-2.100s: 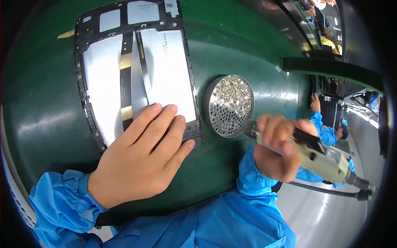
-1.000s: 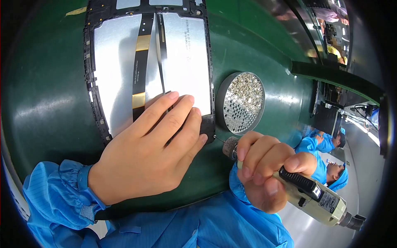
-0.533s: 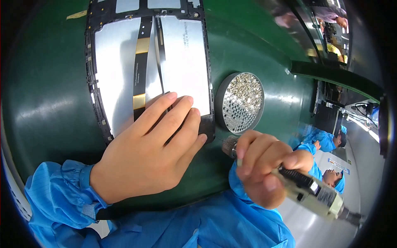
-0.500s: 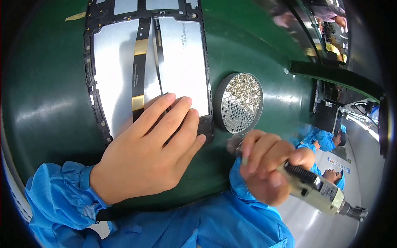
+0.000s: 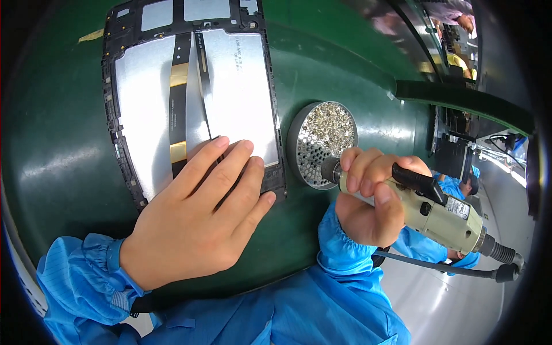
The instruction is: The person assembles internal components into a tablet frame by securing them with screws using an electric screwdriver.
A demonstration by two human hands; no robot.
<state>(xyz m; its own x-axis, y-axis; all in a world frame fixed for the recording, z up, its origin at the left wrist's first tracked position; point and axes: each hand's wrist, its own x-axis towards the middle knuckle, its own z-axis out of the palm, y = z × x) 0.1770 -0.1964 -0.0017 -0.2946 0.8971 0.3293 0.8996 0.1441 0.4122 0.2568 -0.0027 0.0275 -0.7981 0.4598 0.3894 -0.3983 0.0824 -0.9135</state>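
A flat black-framed panel (image 5: 241,86) with silver plates and a black-and-gold ribbon strip lies on the green work surface (image 5: 63,172). My left hand (image 5: 198,215) rests flat on the panel's near right corner, fingers spread. My right hand (image 5: 371,198) grips a beige electric screwdriver (image 5: 443,215). Its dark tip sits at the near edge of a round perforated metal dish (image 5: 322,141) full of small silver screws, just right of the panel.
A cable (image 5: 437,267) runs from the screwdriver's rear toward the lower right. A dark green rail (image 5: 466,95) borders the surface at the right. Another person in blue sleeves (image 5: 454,187) is beyond that edge, over a pale floor.
My right hand has brought the screwdriver from beside the dish's near side up to its rim. My left hand stays flat on the panel.
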